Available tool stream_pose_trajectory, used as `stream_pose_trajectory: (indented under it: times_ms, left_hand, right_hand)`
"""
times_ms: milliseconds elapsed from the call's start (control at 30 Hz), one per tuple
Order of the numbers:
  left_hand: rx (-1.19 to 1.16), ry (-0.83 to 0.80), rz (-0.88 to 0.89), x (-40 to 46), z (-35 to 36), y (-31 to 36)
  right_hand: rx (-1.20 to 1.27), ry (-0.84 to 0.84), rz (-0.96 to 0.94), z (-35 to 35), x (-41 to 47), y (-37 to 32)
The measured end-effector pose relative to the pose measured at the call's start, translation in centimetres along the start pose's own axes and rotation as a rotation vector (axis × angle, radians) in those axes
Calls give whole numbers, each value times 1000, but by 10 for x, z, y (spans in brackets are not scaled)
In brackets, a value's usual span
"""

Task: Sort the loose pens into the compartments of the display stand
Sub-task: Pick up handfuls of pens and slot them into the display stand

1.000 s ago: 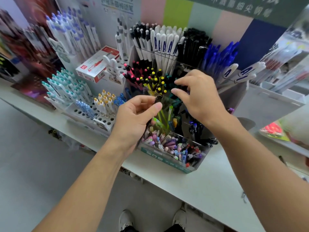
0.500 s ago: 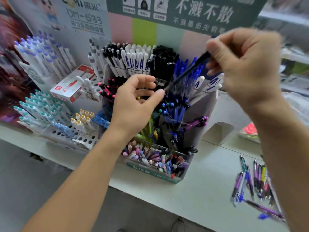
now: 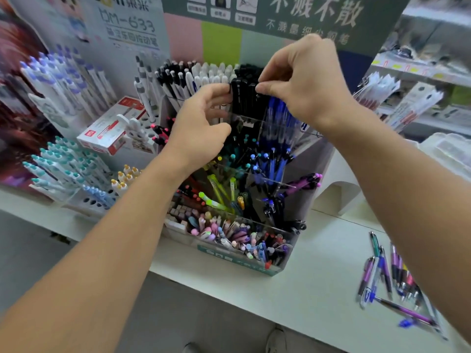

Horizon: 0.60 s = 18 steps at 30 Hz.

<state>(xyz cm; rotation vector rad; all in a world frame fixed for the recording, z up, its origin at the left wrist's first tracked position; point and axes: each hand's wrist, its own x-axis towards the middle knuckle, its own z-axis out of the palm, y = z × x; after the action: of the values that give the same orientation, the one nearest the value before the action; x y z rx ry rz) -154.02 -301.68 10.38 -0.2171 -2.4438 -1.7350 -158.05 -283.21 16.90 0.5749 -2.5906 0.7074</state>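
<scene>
- Left hand [image 3: 201, 123]: raised at the stand's [image 3: 237, 256] back row, fingers curled, fingertips against the left side of the black pens [image 3: 243, 95]; firm grip cannot be told.
- Black pens: upright, packed in a back compartment between white pens [image 3: 209, 75] and blue pens [image 3: 277, 110].
- Right hand [image 3: 303, 80]: thumb and fingers pinching the black pens' tops from the right.
- Loose pens [image 3: 390, 278]: scattered near the shelf's [image 3: 313, 289] right edge, well apart from the stand.

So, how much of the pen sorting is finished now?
Done: the stand compartments are mostly full. In hand: both hands, left and right, work at the black pens in the back row; the right pinches one. Left: a pile of loose pens lies on the counter.
</scene>
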Motion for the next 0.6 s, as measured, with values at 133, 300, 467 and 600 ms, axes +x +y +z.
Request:
stream_pose_trajectory:
  times_ms: [133, 300, 467, 600]
  left_hand:
    - [-53, 184, 20, -13, 11, -1]
    - [-133, -23, 110, -48, 79, 18]
    - [-46, -474, -2, -79, 213, 13]
    - [172, -734, -181, -101, 317, -15]
  right_hand:
    - [-47, 39, -11, -8, -10, 3]
    - [54, 298, -16, -52, -99, 35]
    - [-60, 225, 681, -76, -231, 165]
    - [-128, -136, 1212, -70, -332, 223]
